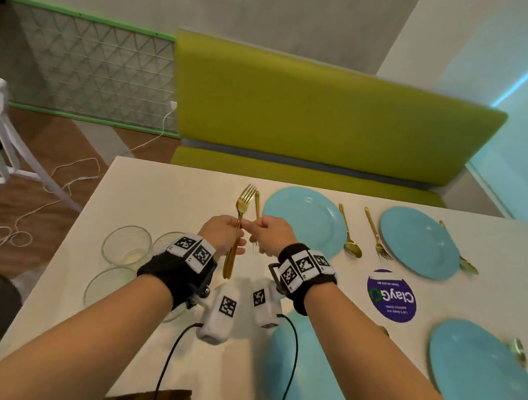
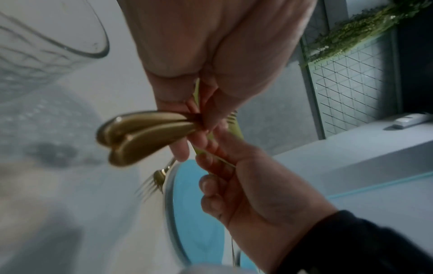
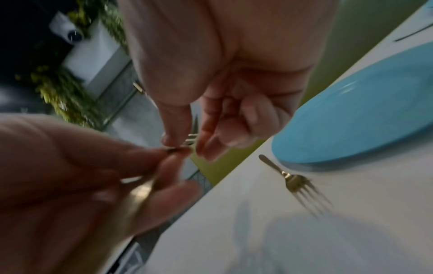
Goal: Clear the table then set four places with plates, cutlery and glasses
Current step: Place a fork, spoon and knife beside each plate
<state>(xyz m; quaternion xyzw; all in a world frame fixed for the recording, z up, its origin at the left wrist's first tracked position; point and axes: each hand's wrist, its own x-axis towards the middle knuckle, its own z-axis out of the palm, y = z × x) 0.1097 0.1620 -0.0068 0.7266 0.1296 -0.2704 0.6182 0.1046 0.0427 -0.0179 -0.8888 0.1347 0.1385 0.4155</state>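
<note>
Forks [image 1: 241,211] bunched upright in the left hand [image 1: 224,233]. Right hand [image 1: 270,233] pinches 1 fork's stem, beside the far-left blue plate [image 1: 304,220].

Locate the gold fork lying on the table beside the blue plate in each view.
Head: fork centre, handle showing above the right hand.
Left wrist: fork lower centre, tines blurred.
Right wrist: fork right of centre.
Shared landmark: blue plate beside it.

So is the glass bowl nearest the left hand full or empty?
Empty: the glass bowl sits upright on the table, and only the pale tabletop shows through it.
</note>
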